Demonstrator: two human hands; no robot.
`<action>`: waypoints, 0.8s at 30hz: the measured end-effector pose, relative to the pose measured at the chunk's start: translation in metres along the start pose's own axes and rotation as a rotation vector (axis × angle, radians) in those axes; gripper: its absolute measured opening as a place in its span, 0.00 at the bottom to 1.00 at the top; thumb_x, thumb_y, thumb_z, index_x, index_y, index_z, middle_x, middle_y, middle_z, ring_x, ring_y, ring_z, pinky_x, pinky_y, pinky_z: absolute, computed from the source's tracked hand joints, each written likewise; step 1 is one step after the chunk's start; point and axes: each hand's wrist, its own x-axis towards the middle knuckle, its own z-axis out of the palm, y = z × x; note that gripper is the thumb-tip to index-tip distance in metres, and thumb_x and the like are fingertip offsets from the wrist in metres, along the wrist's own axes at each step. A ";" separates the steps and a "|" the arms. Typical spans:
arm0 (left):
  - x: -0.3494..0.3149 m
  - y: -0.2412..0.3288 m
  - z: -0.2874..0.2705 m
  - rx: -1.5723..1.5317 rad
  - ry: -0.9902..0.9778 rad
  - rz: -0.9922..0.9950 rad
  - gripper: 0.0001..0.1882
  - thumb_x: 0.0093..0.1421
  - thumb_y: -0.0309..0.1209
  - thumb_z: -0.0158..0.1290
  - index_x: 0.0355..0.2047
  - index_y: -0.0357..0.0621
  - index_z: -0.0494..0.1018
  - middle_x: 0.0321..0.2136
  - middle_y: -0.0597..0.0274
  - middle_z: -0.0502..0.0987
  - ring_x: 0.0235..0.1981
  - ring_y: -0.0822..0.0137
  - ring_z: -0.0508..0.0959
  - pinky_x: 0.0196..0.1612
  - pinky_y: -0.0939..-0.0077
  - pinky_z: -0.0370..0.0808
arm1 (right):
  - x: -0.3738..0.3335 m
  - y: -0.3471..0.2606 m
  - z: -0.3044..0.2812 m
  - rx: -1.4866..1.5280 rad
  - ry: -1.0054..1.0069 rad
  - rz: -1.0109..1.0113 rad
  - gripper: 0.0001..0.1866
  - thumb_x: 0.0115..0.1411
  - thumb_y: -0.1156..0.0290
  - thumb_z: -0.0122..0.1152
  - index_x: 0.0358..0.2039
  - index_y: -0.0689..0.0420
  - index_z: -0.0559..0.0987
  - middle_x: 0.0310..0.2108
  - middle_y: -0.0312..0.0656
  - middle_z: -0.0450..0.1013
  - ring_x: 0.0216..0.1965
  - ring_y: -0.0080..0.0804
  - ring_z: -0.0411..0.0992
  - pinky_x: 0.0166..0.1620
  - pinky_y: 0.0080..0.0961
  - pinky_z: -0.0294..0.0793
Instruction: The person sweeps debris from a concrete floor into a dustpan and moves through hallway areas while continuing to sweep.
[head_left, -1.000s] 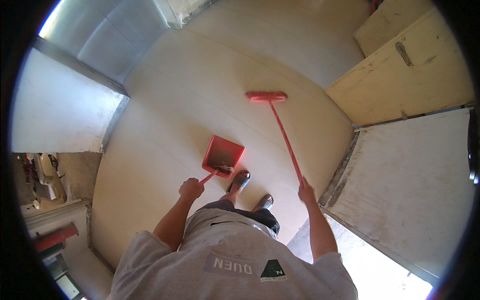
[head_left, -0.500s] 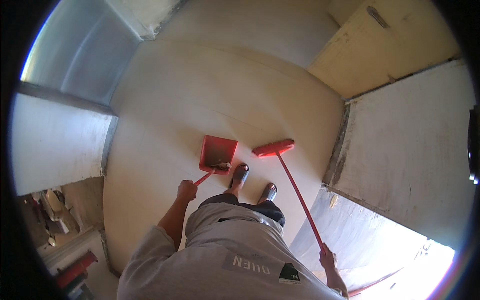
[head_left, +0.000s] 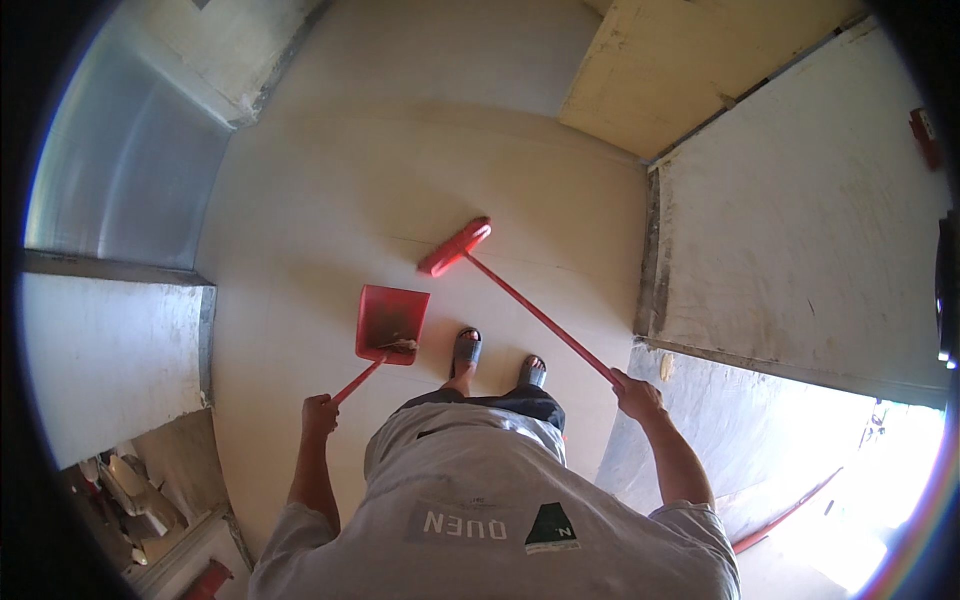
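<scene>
My left hand (head_left: 320,413) is closed round the handle of a red dustpan (head_left: 372,318), whose pan lies low over the floor with its open edge facing away from me. Some greyish debris (head_left: 400,344) sits in the pan near the handle end. My right hand (head_left: 637,393) grips the upper end of a red broom (head_left: 540,312). The long handle slants away to the left, and the broom's head (head_left: 456,247) is beyond the dustpan's open edge, a little to its right and apart from it.
My sandalled feet (head_left: 467,346) stand right of the dustpan on the beige floor (head_left: 330,200). White panels (head_left: 115,350) line the left, and a large white panel (head_left: 790,220) and yellowish cabinet (head_left: 690,70) the right. Cluttered items (head_left: 130,490) lie at lower left.
The broom head has swung left and farther out, toward the dustpan's front. My right hand has moved up and slightly left. The dustpan and my left hand have shifted left in view.
</scene>
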 end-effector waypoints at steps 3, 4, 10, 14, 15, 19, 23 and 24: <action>0.024 -0.014 0.025 0.323 0.104 0.231 0.10 0.53 0.30 0.48 0.23 0.36 0.75 0.20 0.47 0.76 0.20 0.48 0.76 0.25 0.57 0.74 | -0.031 0.058 0.004 -0.019 -0.037 0.072 0.22 0.62 0.56 0.50 0.57 0.32 0.68 0.38 0.48 0.77 0.40 0.50 0.75 0.44 0.47 0.72; 0.019 -0.005 0.026 0.379 0.107 0.262 0.10 0.53 0.31 0.48 0.24 0.36 0.75 0.22 0.46 0.77 0.24 0.45 0.76 0.28 0.55 0.74 | -0.054 0.075 0.012 -0.027 -0.045 0.109 0.22 0.61 0.56 0.50 0.58 0.33 0.67 0.38 0.48 0.77 0.40 0.50 0.75 0.44 0.47 0.73; -0.003 0.058 0.038 0.582 0.128 0.366 0.10 0.55 0.32 0.48 0.27 0.40 0.76 0.30 0.45 0.77 0.33 0.42 0.76 0.36 0.50 0.73 | -0.178 0.148 0.036 -0.017 -0.120 0.341 0.24 0.61 0.56 0.50 0.59 0.32 0.66 0.39 0.48 0.77 0.41 0.48 0.75 0.45 0.43 0.73; 0.001 0.099 0.030 0.637 0.081 0.429 0.08 0.55 0.32 0.49 0.28 0.43 0.76 0.30 0.46 0.78 0.34 0.42 0.77 0.37 0.50 0.73 | -0.229 0.171 0.073 0.264 0.051 0.311 0.23 0.60 0.58 0.54 0.57 0.39 0.70 0.42 0.50 0.75 0.42 0.48 0.75 0.44 0.38 0.74; 0.001 0.106 0.030 0.636 0.072 0.452 0.08 0.55 0.33 0.50 0.28 0.43 0.76 0.30 0.46 0.78 0.34 0.43 0.77 0.37 0.50 0.73 | -0.233 0.169 0.077 0.305 0.083 0.317 0.23 0.60 0.59 0.54 0.57 0.41 0.70 0.42 0.51 0.75 0.42 0.47 0.75 0.44 0.38 0.74; 0.005 0.133 0.052 0.722 0.061 0.512 0.08 0.54 0.33 0.51 0.27 0.44 0.75 0.30 0.48 0.78 0.34 0.44 0.77 0.37 0.51 0.74 | -0.216 0.139 0.079 0.555 0.095 0.446 0.24 0.61 0.62 0.52 0.59 0.45 0.68 0.32 0.47 0.76 0.30 0.38 0.75 0.33 0.33 0.74; -0.007 0.155 0.078 0.752 0.034 0.611 0.07 0.54 0.34 0.51 0.27 0.45 0.75 0.30 0.49 0.78 0.34 0.44 0.78 0.37 0.52 0.74 | -0.164 0.082 0.046 0.869 0.095 0.529 0.25 0.62 0.63 0.49 0.62 0.42 0.65 0.15 0.33 0.66 0.12 0.21 0.62 0.14 0.23 0.62; -0.008 0.162 0.084 0.761 0.027 0.637 0.07 0.54 0.34 0.51 0.27 0.45 0.75 0.30 0.49 0.78 0.34 0.45 0.78 0.37 0.52 0.74 | -0.147 0.079 0.049 0.902 0.109 0.516 0.26 0.62 0.64 0.48 0.62 0.42 0.64 0.16 0.34 0.67 0.12 0.22 0.63 0.15 0.24 0.63</action>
